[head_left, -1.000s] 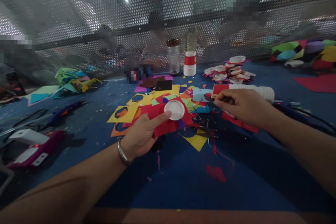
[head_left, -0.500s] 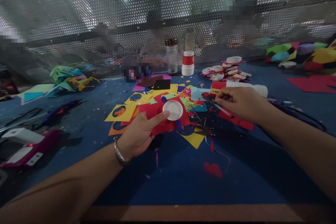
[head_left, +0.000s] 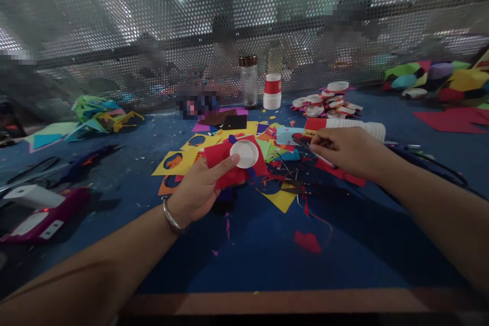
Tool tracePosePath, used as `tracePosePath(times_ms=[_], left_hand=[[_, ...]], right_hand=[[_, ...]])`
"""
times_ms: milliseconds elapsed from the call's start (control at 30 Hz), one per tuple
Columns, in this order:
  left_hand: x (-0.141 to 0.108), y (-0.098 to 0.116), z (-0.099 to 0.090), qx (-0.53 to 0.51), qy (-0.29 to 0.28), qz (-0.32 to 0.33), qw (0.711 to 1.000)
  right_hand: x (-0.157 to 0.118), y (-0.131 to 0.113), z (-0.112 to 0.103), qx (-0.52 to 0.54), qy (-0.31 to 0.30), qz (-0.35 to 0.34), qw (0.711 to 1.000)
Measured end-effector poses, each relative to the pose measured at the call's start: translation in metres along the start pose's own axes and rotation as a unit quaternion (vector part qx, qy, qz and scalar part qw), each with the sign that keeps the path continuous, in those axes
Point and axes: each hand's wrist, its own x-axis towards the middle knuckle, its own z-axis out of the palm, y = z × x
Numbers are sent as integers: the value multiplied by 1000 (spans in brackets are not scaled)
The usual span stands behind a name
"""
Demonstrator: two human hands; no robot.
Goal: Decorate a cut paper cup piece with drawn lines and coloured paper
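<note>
My left hand point(head_left: 198, 186) is closed on a sheet of red paper point(head_left: 231, 175), with the thumb pressed on a shallow white disc like a paper cup's bottom point(head_left: 244, 154) lying over it. Strips of blue paper show behind the red sheet. To the right, my right hand point(head_left: 336, 145) pinches a thin pen point(head_left: 321, 156) that slants across the coloured scraps. Below it lies a pair of dark scissors point(head_left: 317, 189) beside a yellow paper piece point(head_left: 281, 200). Behind my right hand a stack of white paper cups point(head_left: 357, 126) rests on its side.
A glass bottle point(head_left: 249, 84) and a red-and-white cup stack point(head_left: 272, 92) stand at the back. Cut cup pieces point(head_left: 332, 103) are heaped right of them. A magenta power bank-like device point(head_left: 57, 214) lies at left. Perforated metal mesh point(head_left: 191, 25) borders the blue table point(head_left: 214, 275).
My left hand has shifted slightly left and up with the red paper and white disc, which is turned a little. My right hand stays nearly in place with the pen.
</note>
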Motion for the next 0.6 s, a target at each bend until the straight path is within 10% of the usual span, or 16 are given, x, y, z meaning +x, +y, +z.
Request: tracePosePath(times_ms=[600], left_hand=[[0, -1, -5, -8, -14, 4, 1000]], right_hand=[[-19, -20, -3, 25, -249, -85, 965]])
